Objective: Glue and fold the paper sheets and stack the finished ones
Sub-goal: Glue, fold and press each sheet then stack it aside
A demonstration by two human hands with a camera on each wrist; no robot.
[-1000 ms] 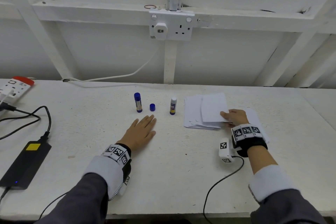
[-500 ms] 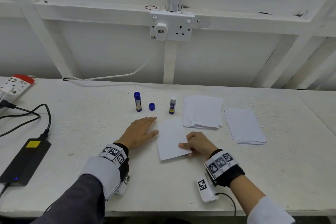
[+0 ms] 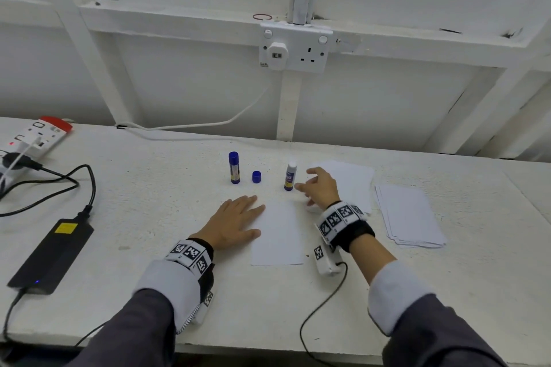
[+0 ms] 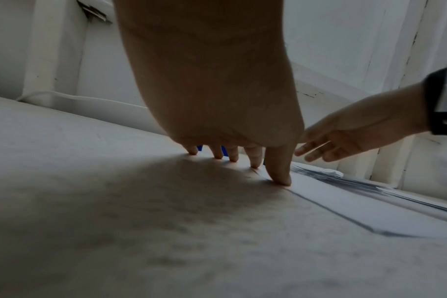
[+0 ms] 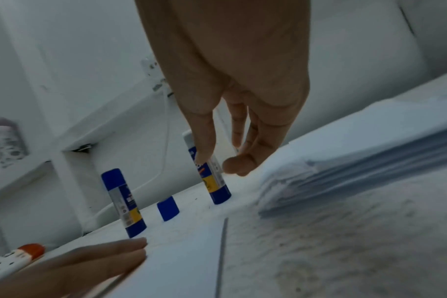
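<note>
A single white sheet (image 3: 278, 235) lies flat in front of me on the white table (image 3: 149, 217). My left hand (image 3: 235, 222) rests flat beside it, fingertips (image 4: 281, 177) pressing its left edge. My right hand (image 3: 316, 188) hovers open, fingers spread, just right of the uncapped glue stick (image 3: 290, 173), whose body (image 5: 212, 177) stands between thumb and fingers without a grip. A loose blue cap (image 3: 256, 177) and a capped glue stick (image 3: 234, 167) stand to the left. One paper stack (image 3: 354, 182) lies behind my right hand, another stack (image 3: 410, 216) further right.
A black power adapter (image 3: 52, 253) with cables lies at the left, and a white power strip (image 3: 32, 135) at the far left. A wall socket (image 3: 293, 48) sits above the table. A cable (image 3: 322, 307) trails from my right wrist device near the front edge.
My right hand carried a sheet from the stack to the table in front of me, let it go, and moved up toward the uncapped glue stick. The left hand now presses the sheet's edge.
</note>
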